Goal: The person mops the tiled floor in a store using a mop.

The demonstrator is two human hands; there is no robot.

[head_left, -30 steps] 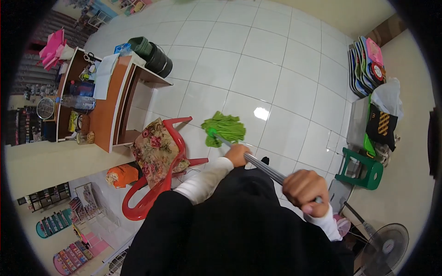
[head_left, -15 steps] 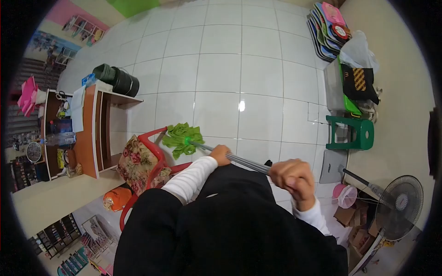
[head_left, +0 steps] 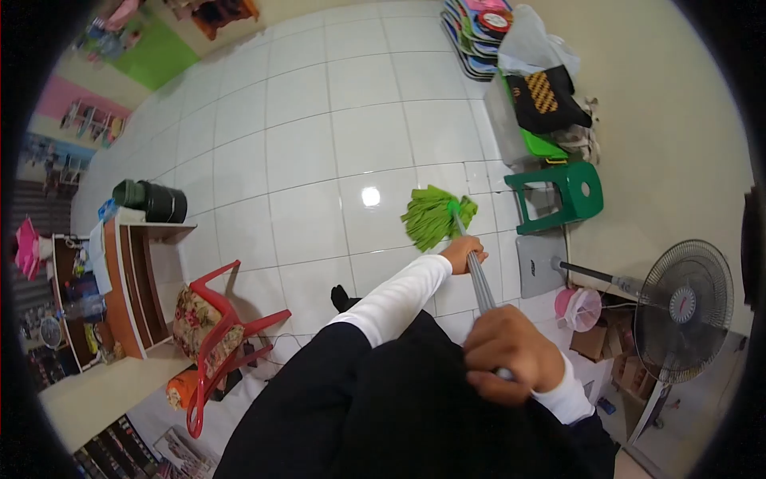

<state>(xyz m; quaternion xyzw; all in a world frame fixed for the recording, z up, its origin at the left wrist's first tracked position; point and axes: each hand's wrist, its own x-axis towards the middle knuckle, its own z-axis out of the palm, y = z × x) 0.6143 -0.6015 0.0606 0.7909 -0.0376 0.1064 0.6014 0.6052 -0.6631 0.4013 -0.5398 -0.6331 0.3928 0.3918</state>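
A mop with a green cloth head (head_left: 432,217) lies spread on the white tiled floor (head_left: 300,152), near the green stool. Its grey handle (head_left: 481,289) runs from the head back toward my body. My left hand (head_left: 465,255) is wrapped round the handle a short way above the mop head. Higher up, close to my torso, my right hand (head_left: 511,355) is closed round the handle's top end, which shows between the fingers.
A green stool (head_left: 581,194), a grey fan base (head_left: 536,267), the fan (head_left: 682,307) and a pink bin (head_left: 576,310) stand on the right. At the left are a red chair (head_left: 215,323) and a wooden desk (head_left: 124,279). Stacked items (head_left: 477,40) sit at the top right.
The mop head has swept from beside the red chair to the right, near the green stool. My left hand has moved right with it, and the view has shifted. Both hands still hold the handle.
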